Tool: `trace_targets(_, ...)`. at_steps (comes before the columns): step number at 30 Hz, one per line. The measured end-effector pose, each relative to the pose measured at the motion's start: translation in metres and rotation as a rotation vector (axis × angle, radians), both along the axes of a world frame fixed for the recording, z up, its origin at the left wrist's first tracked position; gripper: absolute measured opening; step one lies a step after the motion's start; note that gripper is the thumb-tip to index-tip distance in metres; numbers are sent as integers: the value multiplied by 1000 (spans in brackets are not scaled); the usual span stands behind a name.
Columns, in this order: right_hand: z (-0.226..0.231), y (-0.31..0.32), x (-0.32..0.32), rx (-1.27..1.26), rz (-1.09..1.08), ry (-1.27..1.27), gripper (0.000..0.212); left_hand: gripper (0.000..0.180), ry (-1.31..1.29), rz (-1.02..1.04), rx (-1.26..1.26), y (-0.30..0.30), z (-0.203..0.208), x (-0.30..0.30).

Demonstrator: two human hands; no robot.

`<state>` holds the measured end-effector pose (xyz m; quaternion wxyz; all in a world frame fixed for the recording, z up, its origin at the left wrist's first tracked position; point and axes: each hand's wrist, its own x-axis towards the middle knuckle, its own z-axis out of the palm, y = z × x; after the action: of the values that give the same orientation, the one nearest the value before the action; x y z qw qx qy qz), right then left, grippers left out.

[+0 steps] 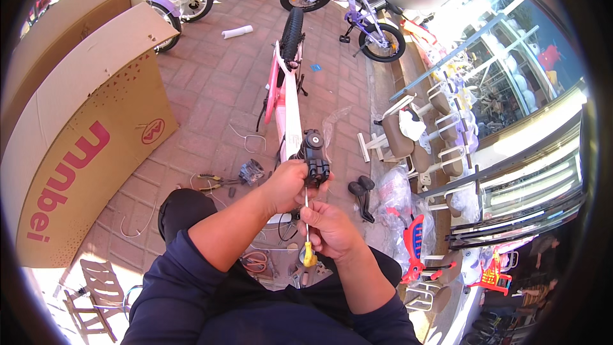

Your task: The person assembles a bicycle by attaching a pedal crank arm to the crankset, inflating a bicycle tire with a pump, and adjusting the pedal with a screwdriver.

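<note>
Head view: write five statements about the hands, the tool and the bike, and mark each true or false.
1. The left hand grips the black stem at the front of the pink and white bike frame. True.
2. The right hand holds a tool with a red handle. False: the tool has a yellow handle end and a thin metal shaft.
3. The tool's shaft points up toward the black stem. True.
4. The large cardboard box lies to the person's right. False: it is on the left.
5. The ground is bare concrete. False: it is reddish brick paving.
</note>
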<state>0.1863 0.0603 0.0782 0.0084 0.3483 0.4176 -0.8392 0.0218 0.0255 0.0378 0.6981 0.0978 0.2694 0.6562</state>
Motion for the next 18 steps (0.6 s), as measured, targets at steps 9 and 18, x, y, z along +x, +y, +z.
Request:
trace_targets(9,14,-10,5,158,41,19,24,30,-70,-49,57,1,-6,-2)
trace_targets(18,27,0,-12,223,29,34,29,26,-4,-4,5,1,-6,0)
